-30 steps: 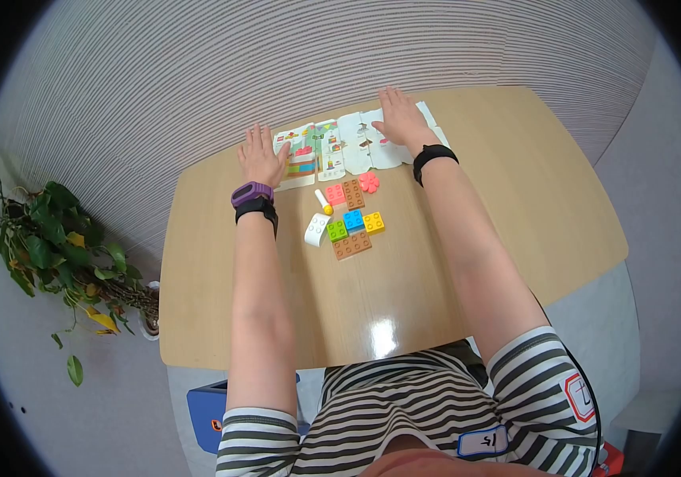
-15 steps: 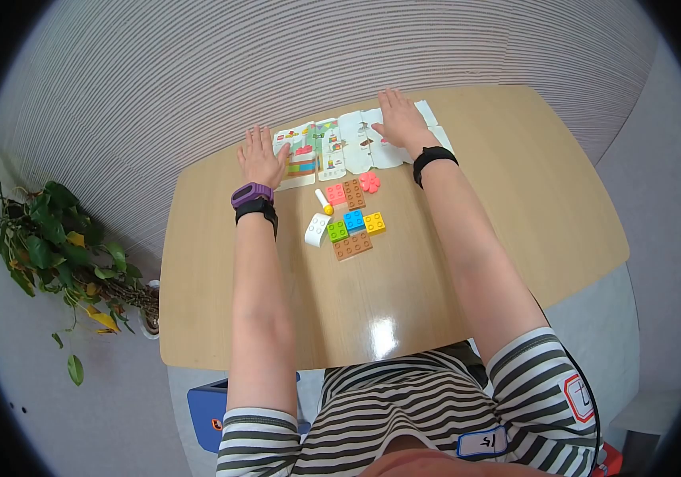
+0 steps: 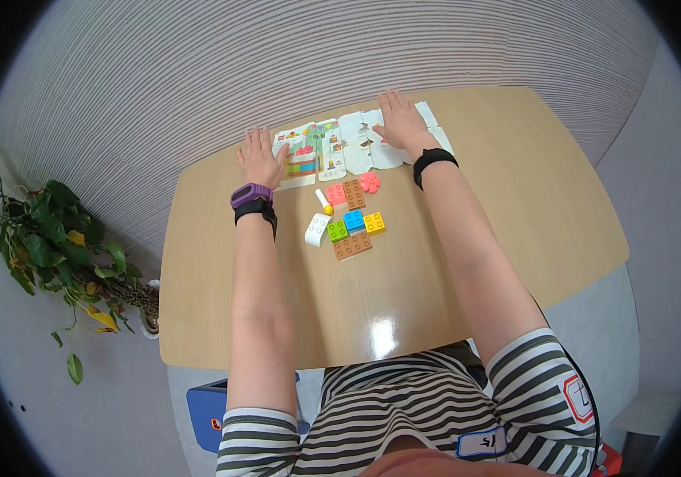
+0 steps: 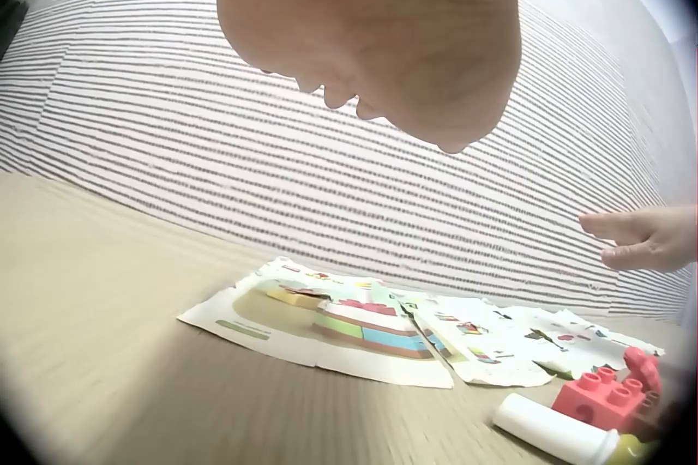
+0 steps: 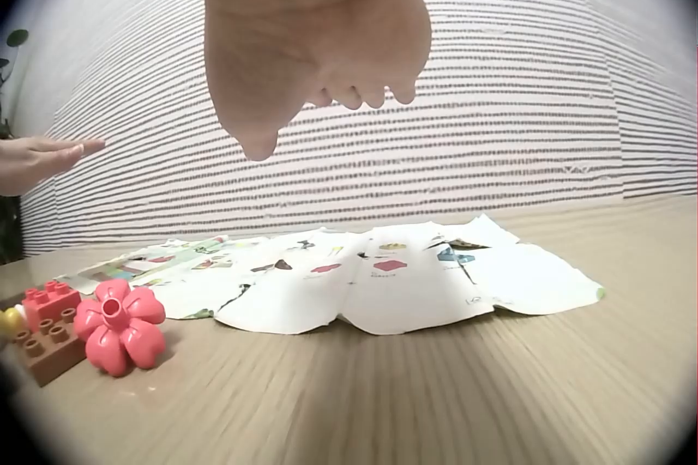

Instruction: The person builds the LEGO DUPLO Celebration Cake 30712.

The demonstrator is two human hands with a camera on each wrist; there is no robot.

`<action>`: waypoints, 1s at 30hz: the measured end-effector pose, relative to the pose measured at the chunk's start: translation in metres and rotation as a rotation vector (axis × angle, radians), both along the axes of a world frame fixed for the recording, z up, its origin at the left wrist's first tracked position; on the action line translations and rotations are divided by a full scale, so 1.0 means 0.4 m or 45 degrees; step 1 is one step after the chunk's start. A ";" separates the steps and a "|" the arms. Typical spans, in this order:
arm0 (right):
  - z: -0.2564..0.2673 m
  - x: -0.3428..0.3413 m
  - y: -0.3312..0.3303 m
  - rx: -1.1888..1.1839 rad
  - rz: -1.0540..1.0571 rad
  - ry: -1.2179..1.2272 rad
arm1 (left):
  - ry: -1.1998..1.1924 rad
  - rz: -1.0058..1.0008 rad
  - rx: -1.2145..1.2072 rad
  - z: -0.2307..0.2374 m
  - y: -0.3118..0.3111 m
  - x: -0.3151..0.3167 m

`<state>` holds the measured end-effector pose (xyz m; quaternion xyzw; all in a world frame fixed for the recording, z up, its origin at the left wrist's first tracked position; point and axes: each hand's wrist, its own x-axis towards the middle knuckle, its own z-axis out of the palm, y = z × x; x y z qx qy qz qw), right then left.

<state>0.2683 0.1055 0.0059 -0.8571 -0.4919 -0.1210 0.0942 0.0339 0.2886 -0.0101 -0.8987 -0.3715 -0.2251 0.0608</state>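
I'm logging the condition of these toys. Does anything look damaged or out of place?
The paper sheet looks worn: it's creased, its near edge is ragged, and a split shows toward its left end. Nothing else stands out.

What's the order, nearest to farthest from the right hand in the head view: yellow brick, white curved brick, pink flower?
From the right hand:
1. Pink flower: just on the wearer's side of the paper sheets.
2. Yellow brick: right of the blue brick.
3. White curved brick: left of the green brick.
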 end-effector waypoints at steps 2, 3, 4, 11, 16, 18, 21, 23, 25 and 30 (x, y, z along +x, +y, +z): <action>0.002 0.000 0.000 -0.003 -0.001 -0.001 | -0.007 -0.003 0.012 -0.003 0.002 -0.003; 0.002 0.000 0.000 -0.007 -0.002 -0.003 | -0.011 -0.001 0.009 -0.005 0.003 -0.005; 0.004 0.000 0.000 -0.011 -0.003 -0.003 | -0.015 0.001 0.006 -0.006 0.002 -0.007; 0.009 0.002 -0.003 -0.034 -0.005 -0.005 | -0.010 0.013 0.009 -0.007 0.002 -0.010; 0.007 0.006 -0.007 -0.014 -0.004 0.002 | -0.001 0.013 -0.007 -0.009 -0.004 -0.009; 0.007 0.006 -0.010 -0.022 -0.006 -0.005 | 0.007 0.014 -0.019 -0.007 -0.008 -0.008; 0.007 0.008 -0.011 -0.015 -0.007 -0.015 | 0.017 0.019 -0.030 -0.006 -0.009 -0.006; 0.006 0.008 -0.011 -0.011 -0.006 -0.019 | 0.021 0.022 -0.027 -0.008 -0.009 -0.006; 0.008 0.007 -0.011 -0.015 -0.005 -0.022 | 0.025 0.028 -0.032 -0.007 -0.010 -0.005; 0.011 0.003 -0.009 -0.033 -0.009 -0.033 | 0.025 0.032 -0.030 -0.007 -0.008 -0.006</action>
